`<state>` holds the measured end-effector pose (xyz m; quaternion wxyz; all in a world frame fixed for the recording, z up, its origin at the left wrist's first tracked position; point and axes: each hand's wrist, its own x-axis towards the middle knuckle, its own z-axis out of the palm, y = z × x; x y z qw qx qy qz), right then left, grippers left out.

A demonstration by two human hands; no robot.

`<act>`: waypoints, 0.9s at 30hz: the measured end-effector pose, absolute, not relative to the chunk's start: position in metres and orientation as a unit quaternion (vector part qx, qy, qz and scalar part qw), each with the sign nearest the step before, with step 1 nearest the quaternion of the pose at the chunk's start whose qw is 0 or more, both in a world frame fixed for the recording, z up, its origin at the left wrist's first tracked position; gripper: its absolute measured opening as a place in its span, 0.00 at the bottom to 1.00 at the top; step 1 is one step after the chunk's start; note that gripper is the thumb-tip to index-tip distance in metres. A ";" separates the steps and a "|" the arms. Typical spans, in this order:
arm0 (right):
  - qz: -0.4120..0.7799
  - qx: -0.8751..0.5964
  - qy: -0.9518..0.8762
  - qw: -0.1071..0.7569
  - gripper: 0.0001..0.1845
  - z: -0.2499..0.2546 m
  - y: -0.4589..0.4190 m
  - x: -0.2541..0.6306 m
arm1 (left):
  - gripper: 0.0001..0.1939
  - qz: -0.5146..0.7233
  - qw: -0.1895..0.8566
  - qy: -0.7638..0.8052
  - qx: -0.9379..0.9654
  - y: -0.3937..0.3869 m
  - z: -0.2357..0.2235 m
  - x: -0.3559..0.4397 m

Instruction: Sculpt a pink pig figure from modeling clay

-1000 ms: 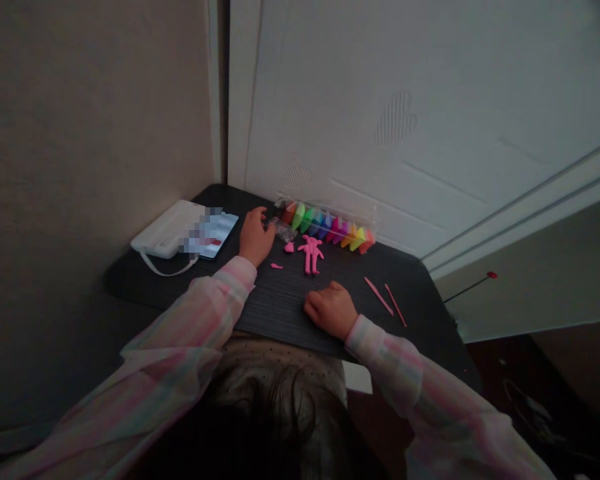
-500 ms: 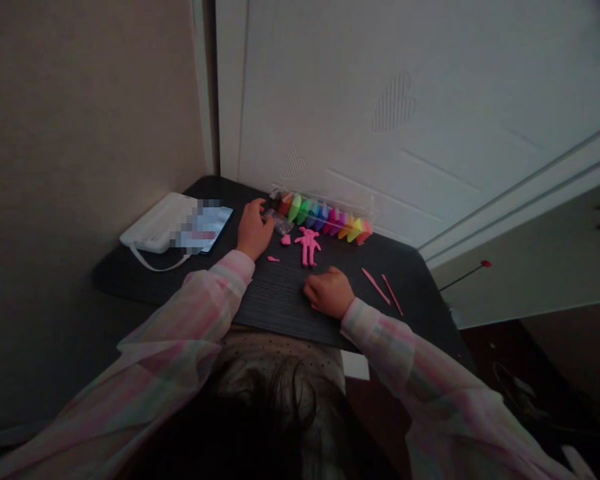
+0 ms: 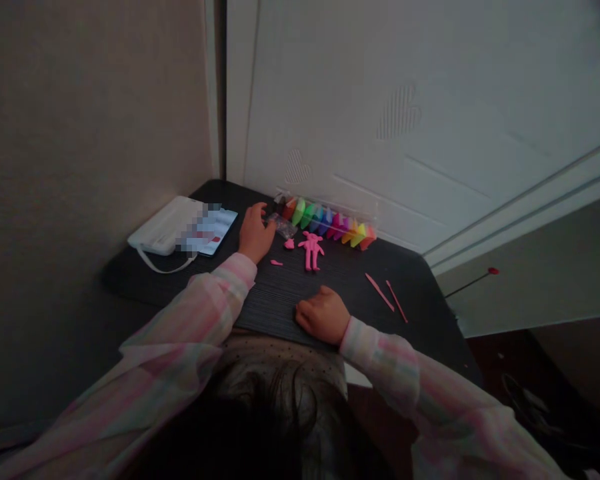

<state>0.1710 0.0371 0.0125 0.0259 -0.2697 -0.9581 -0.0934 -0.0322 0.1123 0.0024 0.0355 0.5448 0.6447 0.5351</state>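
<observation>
My left hand (image 3: 255, 233) reaches across the black table (image 3: 420, 293) and its fingers close on a small clear plastic wrapper (image 3: 283, 227) beside the row of coloured clay wedges (image 3: 327, 227). My right hand (image 3: 320, 315) rests near the front edge, curled into a fist; what it holds, if anything, is hidden. A pink clay figure (image 3: 311, 249) lies flat between the hands. Two small pink clay bits (image 3: 289, 244) (image 3: 276, 263) lie to its left.
Two thin pink modelling sticks (image 3: 387, 297) lie right of my right hand. A white case with a strap (image 3: 163, 230) and a phone (image 3: 213, 230) sit at the table's left end. A white panelled door (image 3: 405, 120) stands behind the table, a beige wall (image 3: 90, 120) at left.
My right hand has slid a little left and nearer the front edge. My left hand stays on the wrapper. The view has shifted slightly.
</observation>
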 end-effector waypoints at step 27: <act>-0.086 -0.289 -0.953 0.024 0.14 0.010 0.031 0.168 | 0.18 0.540 0.034 0.644 0.540 0.112 0.003 -0.034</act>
